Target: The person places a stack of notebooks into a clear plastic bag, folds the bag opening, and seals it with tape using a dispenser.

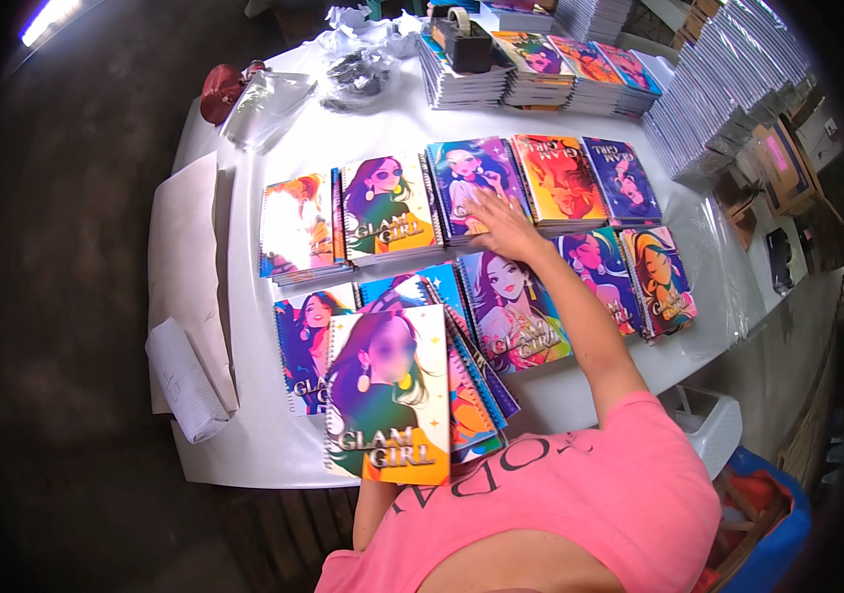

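Note:
My left forearm (373, 506) rises from the lower edge and passes under a fanned bundle of spiral notebooks (387, 385). The hand itself is hidden beneath them, and the bundle appears held up by it over the near table edge. The top cover is white and yellow with a dark-haired figure. Farther away, my right hand (498, 225) lies on the purple-blue notebook (471, 178) at the middle of the back row, fingers stretched and apart. Below its wrist is another purple spiral notebook (511, 306) in the front row.
Notebook piles stand either side: white-yellow (390, 203), orange (558, 178), dark blue (623, 178). Behind are more stacks (462, 84) bearing a tape dispenser (462, 44), and crumpled plastic (358, 79). Cardboard (185, 267) and a white roll (188, 381) lie left; tall stacks (728, 89) right.

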`<state>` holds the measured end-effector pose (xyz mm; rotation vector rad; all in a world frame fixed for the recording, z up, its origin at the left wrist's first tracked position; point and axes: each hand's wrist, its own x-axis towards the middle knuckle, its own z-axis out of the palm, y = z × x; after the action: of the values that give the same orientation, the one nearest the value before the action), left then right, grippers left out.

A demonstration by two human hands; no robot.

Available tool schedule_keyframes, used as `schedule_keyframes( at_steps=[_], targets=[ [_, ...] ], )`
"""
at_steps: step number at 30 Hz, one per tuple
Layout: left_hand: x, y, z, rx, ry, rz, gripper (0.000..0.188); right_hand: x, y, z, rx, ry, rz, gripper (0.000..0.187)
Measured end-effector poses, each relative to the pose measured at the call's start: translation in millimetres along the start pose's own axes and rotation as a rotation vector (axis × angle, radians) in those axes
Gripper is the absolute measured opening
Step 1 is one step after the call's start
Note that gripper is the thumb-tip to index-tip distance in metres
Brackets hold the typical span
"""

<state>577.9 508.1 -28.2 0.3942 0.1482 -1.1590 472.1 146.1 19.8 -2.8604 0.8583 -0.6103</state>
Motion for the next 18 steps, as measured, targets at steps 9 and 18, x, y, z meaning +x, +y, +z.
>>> schedule_keyframes(
  at_steps=[9, 18],
  targets=[
    [41, 17, 49, 0.014, -0.068, 0.098, 0.077, -13, -67, -138, 0.657, 0.593, 0.102, 0.016],
    [53, -13, 72, 0.017, -0.060, 0.151, 0.078, 48, -33, -118, 1.474, -0.239, -0.566, 0.009]
  ],
)
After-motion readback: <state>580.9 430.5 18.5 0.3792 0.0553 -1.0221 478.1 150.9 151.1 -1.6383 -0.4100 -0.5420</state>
